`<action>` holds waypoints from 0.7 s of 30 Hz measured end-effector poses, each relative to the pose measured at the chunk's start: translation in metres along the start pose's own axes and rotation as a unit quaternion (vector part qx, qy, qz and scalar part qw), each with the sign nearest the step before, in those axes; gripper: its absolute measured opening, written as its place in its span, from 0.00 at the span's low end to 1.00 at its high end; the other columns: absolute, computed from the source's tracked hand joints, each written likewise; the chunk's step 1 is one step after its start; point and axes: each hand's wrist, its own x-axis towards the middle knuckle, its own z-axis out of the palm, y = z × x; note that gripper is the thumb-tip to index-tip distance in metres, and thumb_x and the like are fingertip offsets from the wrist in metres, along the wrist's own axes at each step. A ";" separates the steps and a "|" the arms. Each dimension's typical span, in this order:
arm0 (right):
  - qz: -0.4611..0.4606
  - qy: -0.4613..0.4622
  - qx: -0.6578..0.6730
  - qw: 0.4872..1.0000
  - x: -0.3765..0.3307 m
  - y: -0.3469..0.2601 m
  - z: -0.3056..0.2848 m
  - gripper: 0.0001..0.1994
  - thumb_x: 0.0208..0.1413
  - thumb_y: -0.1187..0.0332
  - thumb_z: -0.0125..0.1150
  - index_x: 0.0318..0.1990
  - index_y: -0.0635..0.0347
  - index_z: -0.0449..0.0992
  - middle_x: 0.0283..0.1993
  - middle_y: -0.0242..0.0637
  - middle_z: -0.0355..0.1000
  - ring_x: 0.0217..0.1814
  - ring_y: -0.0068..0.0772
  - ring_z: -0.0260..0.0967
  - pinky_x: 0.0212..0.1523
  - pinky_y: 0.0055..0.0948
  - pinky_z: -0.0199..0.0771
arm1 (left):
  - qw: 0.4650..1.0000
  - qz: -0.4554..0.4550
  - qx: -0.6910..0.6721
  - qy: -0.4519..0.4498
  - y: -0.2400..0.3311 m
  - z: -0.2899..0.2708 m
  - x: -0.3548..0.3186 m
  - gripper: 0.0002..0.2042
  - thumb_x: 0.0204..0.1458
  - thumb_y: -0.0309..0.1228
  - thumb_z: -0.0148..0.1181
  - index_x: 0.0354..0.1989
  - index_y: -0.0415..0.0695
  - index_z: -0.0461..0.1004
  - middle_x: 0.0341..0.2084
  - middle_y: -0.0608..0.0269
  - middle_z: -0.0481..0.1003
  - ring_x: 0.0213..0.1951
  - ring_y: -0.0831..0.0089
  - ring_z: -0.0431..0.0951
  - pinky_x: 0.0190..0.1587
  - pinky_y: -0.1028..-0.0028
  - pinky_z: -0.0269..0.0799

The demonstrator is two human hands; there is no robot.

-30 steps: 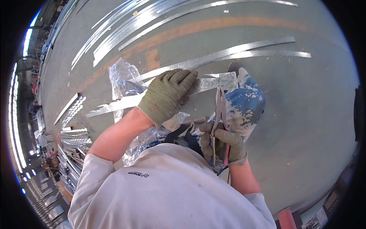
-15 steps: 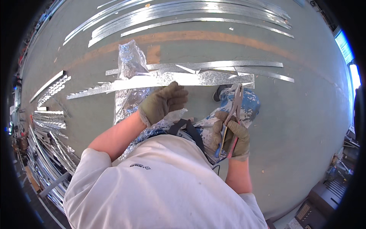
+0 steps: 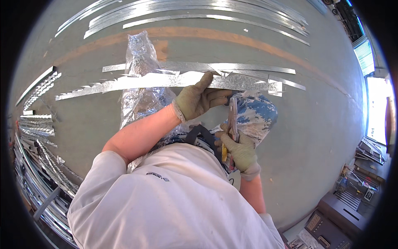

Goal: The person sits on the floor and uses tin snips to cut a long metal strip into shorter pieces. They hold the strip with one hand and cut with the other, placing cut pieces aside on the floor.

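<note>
A long galvanized sheet-metal strip with notched, bent tabs lies across in front of me. My left hand, in an olive work glove, grips its near edge around the middle, thumb on top and fingers beneath. In my gloved right hand is a pair of tin snips with red and yellow handles. Their blades point away from me, close together, just short of the strip's near edge and right of my left fingers. Crumpled clear plastic wrap passes under the strip on the left.
Two thinner metal strips lie just beyond. Several long strips are laid out on the floor at the far side. Perforated pieces and stacked metal lengths sit at left; a dark machine stands at lower right.
My left hand has moved right and taken hold of the strip. My right hand has drawn the snips back and left from the strip's right end, and their blades have come together.
</note>
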 end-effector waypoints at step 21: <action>-0.018 0.123 -0.246 0.961 0.022 -0.009 0.009 0.23 0.75 0.57 0.65 0.69 0.63 0.79 0.44 0.43 0.84 0.42 0.32 0.79 0.50 0.37 0.80 | 0.997 0.002 -0.046 -0.060 -0.005 -0.007 0.005 0.21 0.79 0.43 0.56 0.72 0.45 0.75 0.69 0.50 0.80 0.68 0.53 0.82 0.72 0.53 0.81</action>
